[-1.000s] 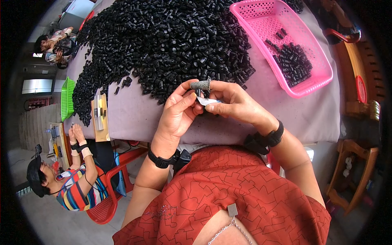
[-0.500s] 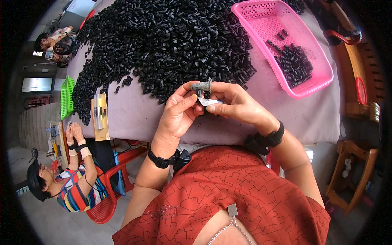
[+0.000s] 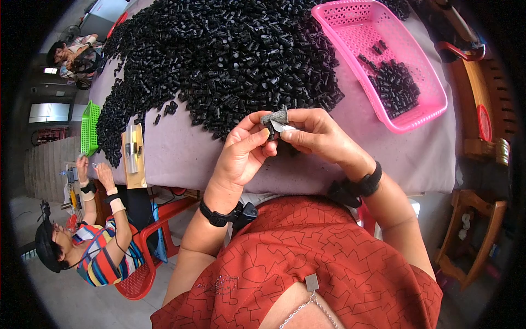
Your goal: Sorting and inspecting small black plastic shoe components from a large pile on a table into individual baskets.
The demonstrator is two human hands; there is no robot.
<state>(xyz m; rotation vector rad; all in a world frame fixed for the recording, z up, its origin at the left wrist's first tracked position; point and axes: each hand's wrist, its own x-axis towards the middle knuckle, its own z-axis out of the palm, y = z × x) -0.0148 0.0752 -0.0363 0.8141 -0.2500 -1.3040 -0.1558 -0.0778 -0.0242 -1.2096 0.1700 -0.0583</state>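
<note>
My left hand (image 3: 245,154) and my right hand (image 3: 313,134) meet above the table's near edge. Between their fingertips they pinch a small black plastic part (image 3: 272,130). A grey pad (image 3: 275,116) covers my right thumb tip, and a thin white piece (image 3: 287,127) shows beside the part. Just beyond my hands lies a big heap of small black plastic parts (image 3: 230,55) on the grey-covered table (image 3: 181,159). Both wrists wear black bands.
A pink plastic basket (image 3: 408,118) with several black parts stands at the right. A green basket (image 3: 87,129) and a small wooden board (image 3: 134,156) sit at the left edge. A person in a striped shirt sits on a red chair (image 3: 139,274) at lower left; another person sits far back left.
My hands stay together on the small part with only slight finger shifts. The seated person's hands at the left moved a little.
</note>
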